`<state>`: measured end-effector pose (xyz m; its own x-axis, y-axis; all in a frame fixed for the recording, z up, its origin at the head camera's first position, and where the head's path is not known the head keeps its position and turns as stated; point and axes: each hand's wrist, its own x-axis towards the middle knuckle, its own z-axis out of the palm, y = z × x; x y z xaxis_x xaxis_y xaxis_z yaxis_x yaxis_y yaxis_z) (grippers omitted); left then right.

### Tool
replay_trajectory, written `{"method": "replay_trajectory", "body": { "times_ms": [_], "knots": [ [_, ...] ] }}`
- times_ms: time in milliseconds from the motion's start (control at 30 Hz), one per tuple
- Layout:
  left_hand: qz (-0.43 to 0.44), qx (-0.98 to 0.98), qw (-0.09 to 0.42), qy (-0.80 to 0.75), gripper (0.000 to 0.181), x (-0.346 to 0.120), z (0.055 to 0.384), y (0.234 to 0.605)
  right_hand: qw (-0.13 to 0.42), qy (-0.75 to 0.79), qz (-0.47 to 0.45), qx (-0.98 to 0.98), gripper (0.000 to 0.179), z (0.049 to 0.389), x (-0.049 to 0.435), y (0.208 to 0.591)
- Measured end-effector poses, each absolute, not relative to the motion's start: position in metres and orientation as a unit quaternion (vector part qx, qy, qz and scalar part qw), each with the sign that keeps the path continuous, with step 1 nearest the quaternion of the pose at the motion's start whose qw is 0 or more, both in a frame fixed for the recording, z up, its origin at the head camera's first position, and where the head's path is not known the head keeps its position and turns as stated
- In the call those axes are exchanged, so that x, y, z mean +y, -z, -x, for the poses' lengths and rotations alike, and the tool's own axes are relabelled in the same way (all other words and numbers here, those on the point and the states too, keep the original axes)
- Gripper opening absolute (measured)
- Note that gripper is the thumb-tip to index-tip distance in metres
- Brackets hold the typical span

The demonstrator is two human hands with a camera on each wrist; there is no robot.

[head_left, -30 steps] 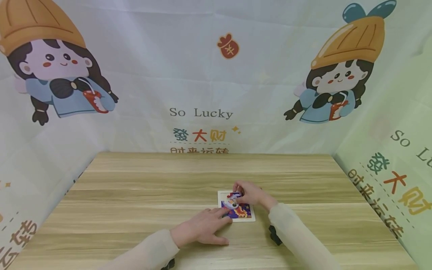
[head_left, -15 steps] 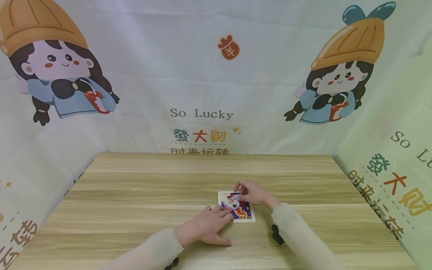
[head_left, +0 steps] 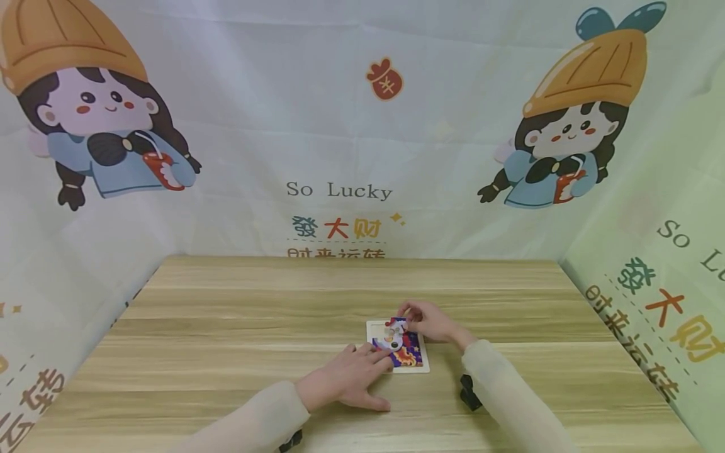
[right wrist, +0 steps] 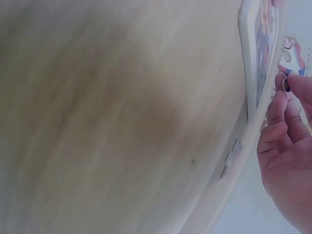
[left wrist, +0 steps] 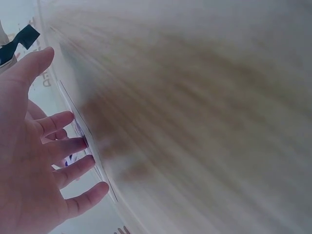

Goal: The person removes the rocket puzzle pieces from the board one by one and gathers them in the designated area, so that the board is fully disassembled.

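1 puzzle piece (head_left: 398, 325), pinched in right hand (head_left: 432, 322) by far edge of tray (head_left: 416, 370), best lowered level; left hand (head_left: 352, 379) spread at near-left corner.

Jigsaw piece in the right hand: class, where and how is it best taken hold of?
Probably by its right edge, from the right, with a pinch grip across its two faces: the jigsaw piece is thin, flat and raised off the puzzle board. The right hand pinches it there, while the left hand covers the board's near left corner.
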<state>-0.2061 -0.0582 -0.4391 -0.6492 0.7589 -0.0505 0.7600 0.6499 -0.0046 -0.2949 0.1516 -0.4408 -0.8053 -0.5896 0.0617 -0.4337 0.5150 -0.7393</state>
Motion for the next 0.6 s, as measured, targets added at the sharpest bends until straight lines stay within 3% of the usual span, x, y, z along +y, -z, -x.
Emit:
{"method": "replay_trajectory", "body": {
  "times_ms": [600],
  "knots": [
    [-0.422, 0.906, 0.031, 0.001, 0.059, -0.059, 0.206, 0.438, 0.112, 0.422, 0.28, 0.855, 0.025, 0.293, 0.199, 0.434]
  ]
}}
